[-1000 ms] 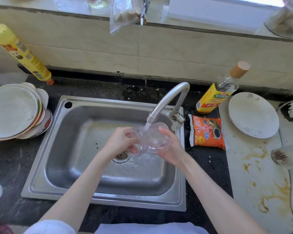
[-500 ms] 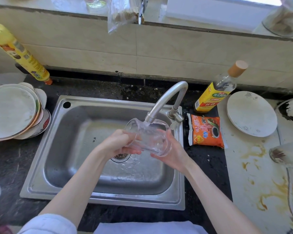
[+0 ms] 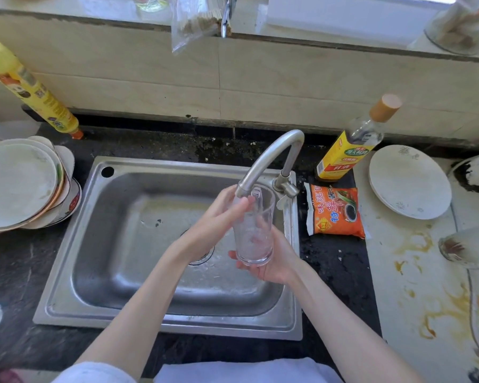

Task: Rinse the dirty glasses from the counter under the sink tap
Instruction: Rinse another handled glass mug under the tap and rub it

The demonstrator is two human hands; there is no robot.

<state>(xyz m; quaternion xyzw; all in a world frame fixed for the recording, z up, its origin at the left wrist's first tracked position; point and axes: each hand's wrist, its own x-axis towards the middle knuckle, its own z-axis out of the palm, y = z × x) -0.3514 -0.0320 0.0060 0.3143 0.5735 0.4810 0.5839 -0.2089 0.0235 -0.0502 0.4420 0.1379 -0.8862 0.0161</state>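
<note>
A clear drinking glass (image 3: 253,236) stands nearly upright over the steel sink (image 3: 116,244), its mouth right under the spout of the curved tap (image 3: 271,158), with water running into it. My right hand (image 3: 271,258) cups the glass from below and behind. My left hand (image 3: 219,219) wraps the upper side, its fingertips at the rim. A second glass (image 3: 468,247), smeared brown inside, lies on its side on the light counter at the far right edge.
Stacked plates (image 3: 20,183) sit left of the sink with a yellow bottle (image 3: 33,89) behind them. Right of the tap are a yellow-labelled bottle (image 3: 351,145), an orange sauce packet (image 3: 335,211) and a white plate (image 3: 409,181). The right counter (image 3: 426,286) is stained brown.
The glass turned from lying sideways under the stream to nearly upright with its mouth at the spout. My left hand moved up to the rim and my right hand shifted beneath the base.
</note>
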